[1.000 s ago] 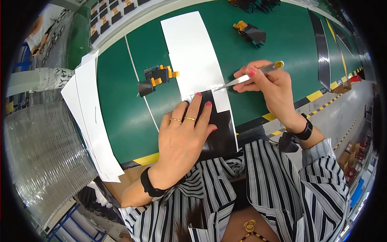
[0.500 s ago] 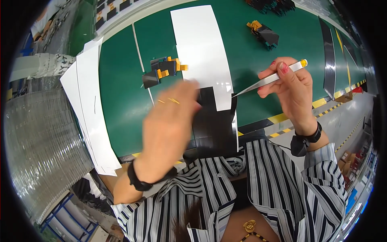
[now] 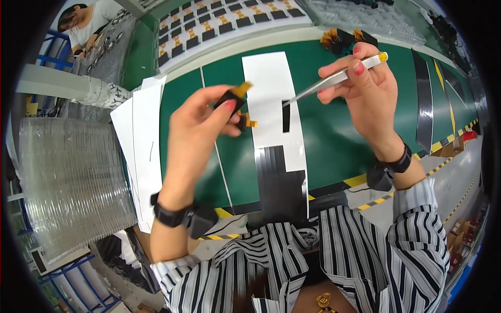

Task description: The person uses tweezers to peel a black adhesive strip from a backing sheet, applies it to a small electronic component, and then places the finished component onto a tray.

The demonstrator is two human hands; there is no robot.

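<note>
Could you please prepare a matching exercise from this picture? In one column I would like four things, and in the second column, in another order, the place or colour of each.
Column one
1. tweezers
2. black part with an orange tab
3. short black strip
4. table top

Column two
A. green
B. at the tip of the tweezers
C. in the right hand
D. in the left hand

Right pairs: 1-C, 2-D, 3-B, 4-A
</note>
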